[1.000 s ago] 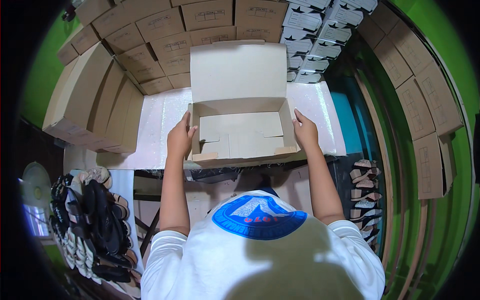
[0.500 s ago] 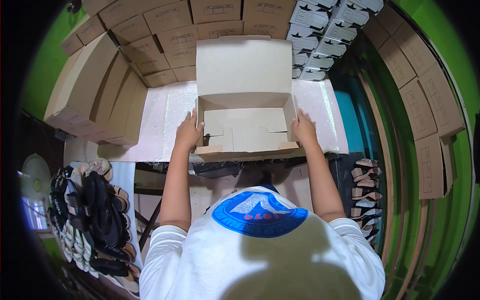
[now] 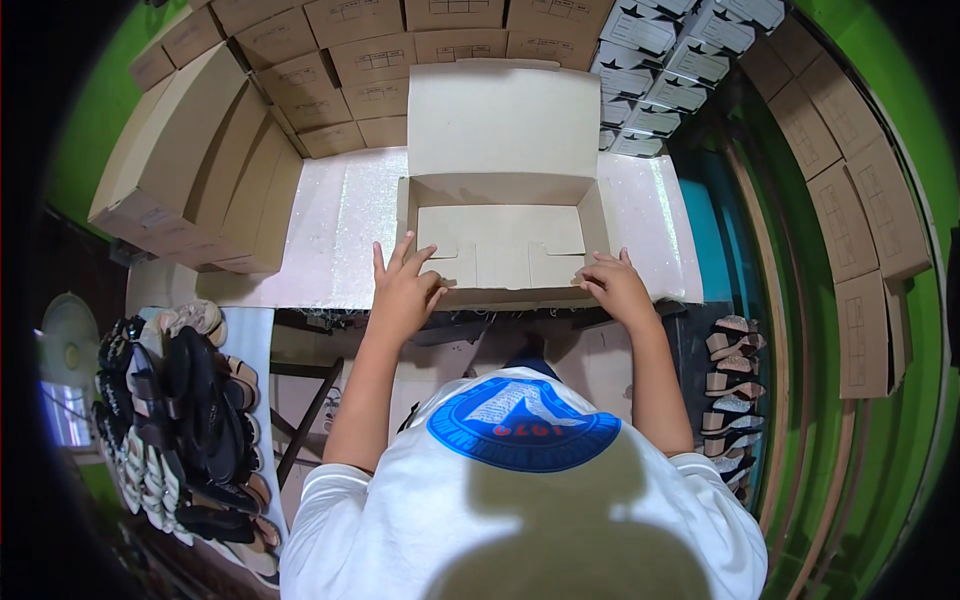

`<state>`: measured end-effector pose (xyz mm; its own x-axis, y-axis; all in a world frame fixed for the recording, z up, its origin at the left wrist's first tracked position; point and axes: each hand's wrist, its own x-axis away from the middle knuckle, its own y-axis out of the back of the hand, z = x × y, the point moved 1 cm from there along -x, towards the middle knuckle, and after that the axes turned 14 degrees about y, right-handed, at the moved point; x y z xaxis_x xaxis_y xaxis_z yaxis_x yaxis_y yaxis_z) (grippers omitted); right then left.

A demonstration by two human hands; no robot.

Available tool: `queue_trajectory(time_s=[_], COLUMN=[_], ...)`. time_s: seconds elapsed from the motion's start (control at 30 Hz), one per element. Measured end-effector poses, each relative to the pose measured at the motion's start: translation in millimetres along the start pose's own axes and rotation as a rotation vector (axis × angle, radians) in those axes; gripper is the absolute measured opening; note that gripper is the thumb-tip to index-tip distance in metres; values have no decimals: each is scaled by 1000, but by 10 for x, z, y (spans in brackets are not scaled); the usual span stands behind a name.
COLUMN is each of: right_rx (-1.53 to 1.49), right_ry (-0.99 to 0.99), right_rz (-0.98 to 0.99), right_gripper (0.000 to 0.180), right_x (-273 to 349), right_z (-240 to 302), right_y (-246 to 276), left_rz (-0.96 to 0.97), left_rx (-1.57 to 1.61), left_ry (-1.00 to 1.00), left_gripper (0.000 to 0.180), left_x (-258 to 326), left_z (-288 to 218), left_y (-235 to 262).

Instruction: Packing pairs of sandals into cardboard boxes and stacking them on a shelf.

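An open cardboard box (image 3: 503, 188) sits at the near edge of the table, its lid (image 3: 503, 118) standing raised at the back. Its inside is bare, with slotted flaps folded on the bottom. At the near left corner is my left hand (image 3: 403, 295), fingers spread, some reaching over the rim. My right hand (image 3: 618, 290) is at the near right corner, its fingers bent over the edge and partly apart. Both hands touch the box's near corners, and the small corner flaps are mostly hidden under the fingers.
Stacked brown boxes (image 3: 375, 60) line the table's back, beside white boxes with black stars (image 3: 635, 75). Large cartons (image 3: 185, 170) stand at left. Sandals (image 3: 200, 420) fill a lower left surface; more shoes (image 3: 735, 385) sit at right, below shelved boxes (image 3: 850, 210).
Both hands have moved from the box's side walls to its near corners, the left one spreading its fingers. The view has shifted slightly, and the box appears a little higher and further right.
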<state>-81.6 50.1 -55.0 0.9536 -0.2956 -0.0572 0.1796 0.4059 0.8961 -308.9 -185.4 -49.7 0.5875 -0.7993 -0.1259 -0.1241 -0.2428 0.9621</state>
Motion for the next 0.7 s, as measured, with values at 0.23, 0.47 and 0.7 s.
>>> queue_trajectory(time_s=[0.23, 0.47, 0.7], right_rx=[-41, 15, 149], right_ry=[52, -1, 15], right_rz=[-189, -278, -406], right_gripper=[15, 17, 21], right_x=[249, 266, 285], right_z=[105, 180, 171], right_y=[-204, -293, -481], left_rz=[-53, -42, -156], left_rx=[99, 107, 42], left_ry=[-142, -99, 36], left_gripper=[33, 44, 41], left_x=[108, 131, 321], left_z=[116, 82, -62], left_y=[-325, -301, -372])
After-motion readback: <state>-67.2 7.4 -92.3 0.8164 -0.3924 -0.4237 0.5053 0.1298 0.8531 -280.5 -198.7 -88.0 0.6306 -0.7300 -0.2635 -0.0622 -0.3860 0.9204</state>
